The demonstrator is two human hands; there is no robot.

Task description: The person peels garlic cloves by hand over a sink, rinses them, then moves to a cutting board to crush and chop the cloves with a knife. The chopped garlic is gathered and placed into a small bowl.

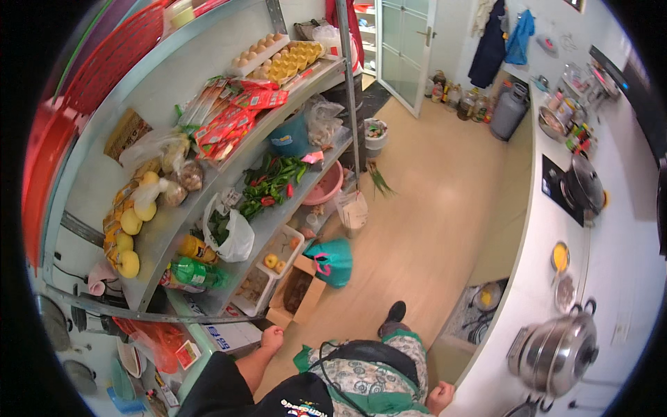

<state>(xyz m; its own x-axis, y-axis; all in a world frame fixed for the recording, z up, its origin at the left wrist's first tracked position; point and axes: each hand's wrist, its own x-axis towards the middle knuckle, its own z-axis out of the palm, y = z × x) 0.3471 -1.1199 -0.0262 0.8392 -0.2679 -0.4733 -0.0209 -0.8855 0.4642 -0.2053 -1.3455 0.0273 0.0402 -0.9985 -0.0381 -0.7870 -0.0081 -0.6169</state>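
My left hand (272,339) hangs beside the shelving with its fingers curled and nothing visible in it. An open cardboard box (298,291) with dark contents sits on the floor just ahead of that hand. On the other side, my right hand (441,398) is curled too, low beside the edge of the white countertop (482,372); no object shows in it. A large stainless steel steamer pot (555,354) stands on the counter to the right. Below the counter, an open compartment (471,315) holds a bowl and dark cables.
Metal shelves (208,195) on the left carry eggs (255,52), red packets (229,122), yellow fruit (130,221) and green peppers (271,182). A teal bag (331,263) rests on the floor. A lidded pan (584,182) stands on the cooktop. Beyond, a glass door (406,47) is ajar near a gas cylinder (509,112).
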